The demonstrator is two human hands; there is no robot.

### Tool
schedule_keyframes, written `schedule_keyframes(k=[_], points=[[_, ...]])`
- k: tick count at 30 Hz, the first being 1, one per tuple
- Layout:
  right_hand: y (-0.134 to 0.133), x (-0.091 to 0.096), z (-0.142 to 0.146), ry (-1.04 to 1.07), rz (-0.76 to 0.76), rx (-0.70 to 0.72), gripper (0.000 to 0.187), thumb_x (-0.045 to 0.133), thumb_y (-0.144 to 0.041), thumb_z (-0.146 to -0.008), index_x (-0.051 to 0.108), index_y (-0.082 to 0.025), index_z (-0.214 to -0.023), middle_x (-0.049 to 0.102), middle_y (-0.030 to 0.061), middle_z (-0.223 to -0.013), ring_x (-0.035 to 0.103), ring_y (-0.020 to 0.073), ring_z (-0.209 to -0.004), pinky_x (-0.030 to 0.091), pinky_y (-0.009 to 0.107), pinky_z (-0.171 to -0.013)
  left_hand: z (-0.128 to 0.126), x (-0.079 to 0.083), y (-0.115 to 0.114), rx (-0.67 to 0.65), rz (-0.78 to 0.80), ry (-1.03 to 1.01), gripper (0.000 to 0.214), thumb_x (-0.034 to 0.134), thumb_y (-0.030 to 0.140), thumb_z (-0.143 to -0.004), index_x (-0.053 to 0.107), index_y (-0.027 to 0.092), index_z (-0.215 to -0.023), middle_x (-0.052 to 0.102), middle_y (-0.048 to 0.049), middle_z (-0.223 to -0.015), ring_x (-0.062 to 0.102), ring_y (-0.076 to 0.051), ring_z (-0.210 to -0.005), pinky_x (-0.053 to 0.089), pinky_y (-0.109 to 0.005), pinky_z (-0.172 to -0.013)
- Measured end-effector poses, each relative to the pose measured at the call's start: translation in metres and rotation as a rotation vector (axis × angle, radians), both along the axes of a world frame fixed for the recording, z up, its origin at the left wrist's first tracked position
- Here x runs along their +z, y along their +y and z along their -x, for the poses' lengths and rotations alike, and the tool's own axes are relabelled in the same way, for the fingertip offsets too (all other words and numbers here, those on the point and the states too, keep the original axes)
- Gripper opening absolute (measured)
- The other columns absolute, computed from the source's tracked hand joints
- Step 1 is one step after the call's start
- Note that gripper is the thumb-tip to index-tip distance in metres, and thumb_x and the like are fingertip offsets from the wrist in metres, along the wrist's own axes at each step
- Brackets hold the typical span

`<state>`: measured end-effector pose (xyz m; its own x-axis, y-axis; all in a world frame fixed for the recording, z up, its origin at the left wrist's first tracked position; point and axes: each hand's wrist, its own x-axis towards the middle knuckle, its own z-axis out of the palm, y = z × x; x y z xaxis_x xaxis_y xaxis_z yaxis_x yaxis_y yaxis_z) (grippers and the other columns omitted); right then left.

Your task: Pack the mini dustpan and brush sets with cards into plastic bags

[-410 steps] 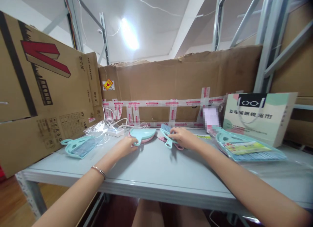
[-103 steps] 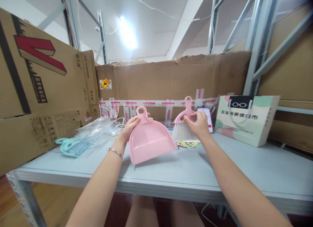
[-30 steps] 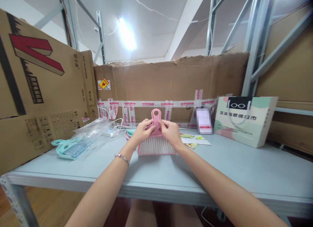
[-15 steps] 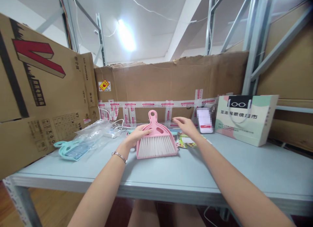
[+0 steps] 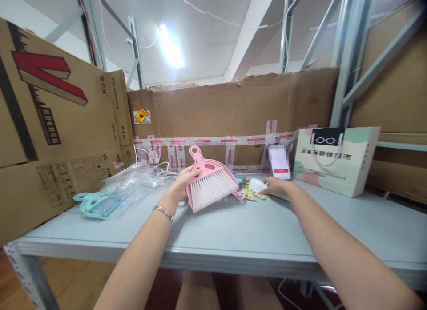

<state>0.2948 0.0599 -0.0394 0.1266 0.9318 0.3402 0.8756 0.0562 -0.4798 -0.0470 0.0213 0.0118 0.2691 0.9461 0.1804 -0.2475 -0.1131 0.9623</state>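
Above the table tilts a pink, white-bristled brush-and-dustpan set.

It looks like a stockroom or storage area: steel shelving uprights with diagonal braces rise beyond the tabletop's back corners, a printed cardboard carton stands along its left edge, taped cardboard lines its back edge, and a tube light glows overhead.

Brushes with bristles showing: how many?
2: the pink brush, nested in a dustpan in the left hand, and the teal brush on the table at left. More may be hidden.
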Motion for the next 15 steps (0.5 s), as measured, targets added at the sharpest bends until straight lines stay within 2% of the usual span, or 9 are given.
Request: schedule_keyframes(k=[2,3,4,6,8,10,12,15], points=[[-0.004,0.011,0.002,-0.101,0.079,-0.072,0.020,0.076,-0.030,-0.051,0.062,-0.018,-0.059,0.062,0.0049,-0.068,0.059,0.0238,-0.071,0.043,0.036,-0.067,-0.001,0.002,-0.001,0.039,0.026,-0.017,0.023,0.070,0.019,-0.068,0.063,0.013,-0.089,0.068,-0.0074,-0.083,0.064,-0.016,-0.067,0.051,-0.026,-0.061],[-0.007,0.018,0.006,-0.137,0.032,-0.115,0.017,0.073,-0.032,-0.057,0.065,-0.019,-0.064,0.063,0.0058,-0.075,0.059,0.0248,-0.077,0.042,0.038,-0.069,-0.001,0.004,-0.002,0.063,0.038,-0.032,0.022,0.069,0.018,-0.069,0.063,0.013,-0.089,0.068,-0.0074,-0.083,0.064,-0.016,-0.067,0.051,-0.026,-0.061],[-0.011,0.025,0.012,-0.157,-0.090,-0.150,0.015,0.069,-0.033,-0.064,0.067,-0.020,-0.070,0.063,0.0069,-0.082,0.057,0.0259,-0.084,0.042,0.039,-0.072,-0.001,0.004,-0.002,0.082,0.052,-0.050,0.021,0.067,0.018,-0.070,0.063,0.012,-0.090,0.068,-0.0076,-0.082,0.065,-0.017,-0.067,0.052,-0.026,-0.060],[-0.023,0.038,0.030,-0.149,-0.476,-0.146,0.017,0.060,-0.035,-0.075,0.070,-0.021,-0.080,0.061,0.0089,-0.092,0.055,0.0264,-0.092,0.041,0.041,-0.075,-0.001,0.005,-0.001,0.122,0.089,-0.099,0.019,0.066,0.016,-0.070,0.063,0.011,-0.089,0.068,-0.0079,-0.080,0.065,-0.017,-0.067,0.052,-0.027,-0.060],[-0.036,0.044,0.053,-0.143,-0.839,-0.019,0.022,0.051,-0.033,-0.084,0.071,-0.023,-0.088,0.061,0.0094,-0.095,0.054,0.0236,-0.092,0.041,0.040,-0.079,-0.002,0.004,0.001,0.163,0.131,-0.155,0.017,0.064,0.015,-0.072,0.062,0.010,-0.087,0.068,-0.0080,-0.077,0.065,-0.017,-0.066,0.053,-0.028,-0.062],[-0.047,0.043,0.078,-0.185,-1.030,0.193,0.025,0.046,-0.026,-0.088,0.070,-0.026,-0.094,0.063,0.0081,-0.094,0.056,0.0201,-0.089,0.041,0.038,-0.082,-0.004,0.003,0.003,0.200,0.150,-0.213,0.014,0.063,0.015,-0.073,0.062,0.010,-0.086,0.068,-0.0078,-0.077,0.065,-0.017,-0.066,0.053,-0.028,-0.064],[-0.055,0.037,0.100,-0.258,-1.065,0.404,0.026,0.045,-0.022,-0.089,0.069,-0.029,-0.098,0.066,0.0059,-0.097,0.058,0.0181,-0.091,0.042,0.036,-0.084,-0.006,0.002,0.004,0.222,0.146,-0.264,0.012,0.063,0.015,-0.074,0.061,0.010,-0.085,0.068,-0.0074,-0.077,0.064,-0.016,-0.066,0.053,-0.028,-0.066],[-0.057,0.027,0.122,-0.349,-0.982,0.637,0.027,0.046,-0.022,-0.089,0.067,-0.031,-0.102,0.068,0.0031,-0.104,0.060,0.0174,-0.098,0.044,0.035,-0.086,-0.010,0.004,0.003,0.220,0.141,-0.314,0.009,0.063,0.019,-0.075,0.061,0.011,-0.081,0.068,-0.0066,-0.072,0.063,-0.016,-0.063,0.053,-0.027,-0.063]])
